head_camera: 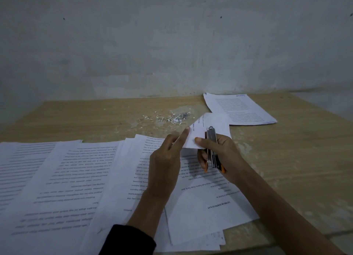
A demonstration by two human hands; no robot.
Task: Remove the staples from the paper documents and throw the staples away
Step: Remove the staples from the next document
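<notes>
Sheets (57, 178) fan across the worktop's (296, 159) near left; a stack (242, 109) sits far right, staples (177, 118) heaped just left of it, behind the raised page (202, 132) and remover (213, 149) at centre.

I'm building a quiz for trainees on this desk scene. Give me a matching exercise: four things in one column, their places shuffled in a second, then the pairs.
Things
1. silver-and-orange stapler
2. pile of staples
3. lifted page corner
4. separate paper stack

Places
A. far right of the table
B. held up by the left hand
C. gripped in the right hand
D. loose on the table, beyond both hands

Pairs: 1-C, 2-D, 3-B, 4-A
</notes>
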